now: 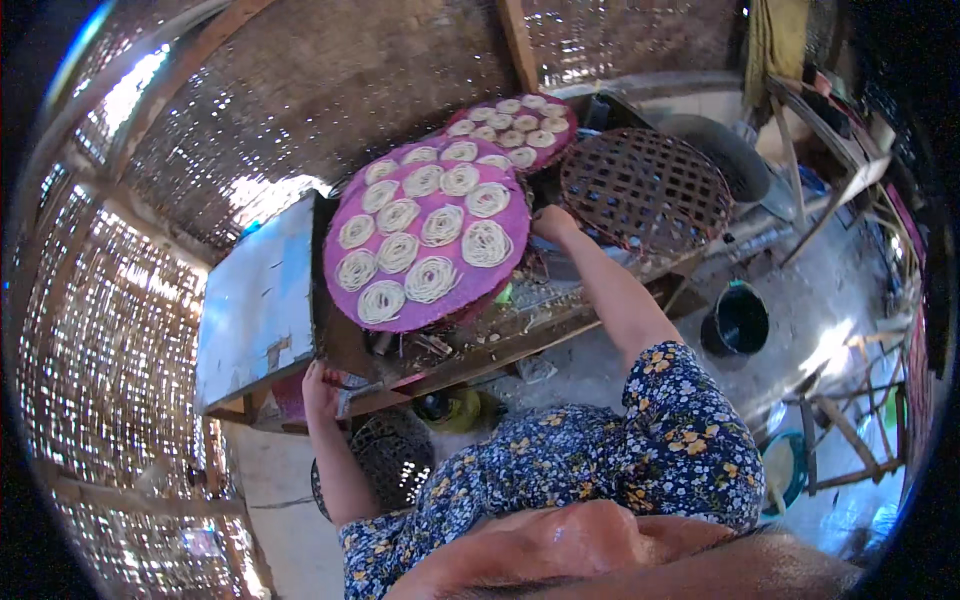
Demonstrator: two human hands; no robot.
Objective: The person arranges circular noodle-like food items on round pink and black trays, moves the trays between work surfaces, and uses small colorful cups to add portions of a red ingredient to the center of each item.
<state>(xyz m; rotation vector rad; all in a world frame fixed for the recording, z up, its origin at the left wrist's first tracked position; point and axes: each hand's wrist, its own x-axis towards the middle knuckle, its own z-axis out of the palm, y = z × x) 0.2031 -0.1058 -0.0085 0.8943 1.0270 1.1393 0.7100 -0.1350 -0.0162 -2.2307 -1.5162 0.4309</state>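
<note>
A large round tray with a pink surface stands before me on the bench, tilted. Several coiled nests of pale noodle-like strands lie on it in rows. My right hand is at the tray's right rim, with its fingers curled against the edge. My left hand is lower left, by the corner of a blue-white box at the bench's end. Its fingers are bent, and what they touch is too unclear to tell. Behind the large tray rests a second pink tray with smaller coils.
An open-weave round basket sits right of the trays, before a large grey basin. Scraps litter the wooden bench. On the floor are a dark bucket, a yellow-green container and a dark perforated basket.
</note>
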